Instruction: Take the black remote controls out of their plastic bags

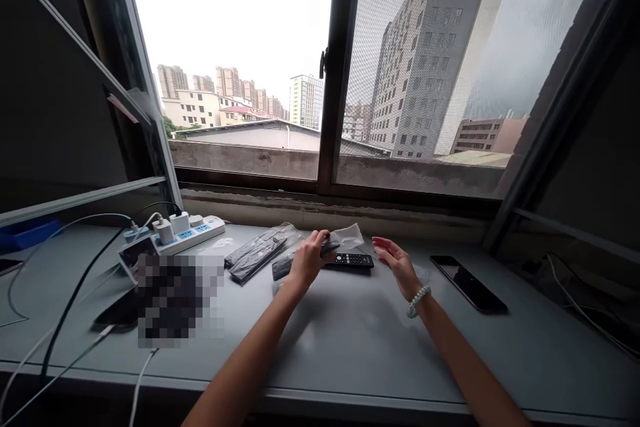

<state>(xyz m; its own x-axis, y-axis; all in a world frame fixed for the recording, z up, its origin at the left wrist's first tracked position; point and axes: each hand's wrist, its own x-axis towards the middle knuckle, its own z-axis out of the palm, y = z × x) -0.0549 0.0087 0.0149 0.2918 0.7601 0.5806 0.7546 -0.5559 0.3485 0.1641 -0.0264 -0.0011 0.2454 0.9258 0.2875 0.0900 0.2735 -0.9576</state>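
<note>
My left hand [309, 259] reaches over the middle of the table with its fingers curled round a dark, slim item in a clear plastic bag [349, 235]; the hand covers much of it. Just under and to the right lies a black remote control [356, 260] with its buttons up. To the right of the remote, my right hand [395, 263] is raised, fingers apart and holding nothing, a braided band on its wrist. Left of my left hand, more dark items in clear plastic [257, 253] lie flat.
A black phone [469, 284] lies to the right. On the left are a white power strip [197, 233] with chargers, a propped-up device [137, 257], another phone [117, 310], several cables and a blurred patch. A window [327, 177] rises behind the table.
</note>
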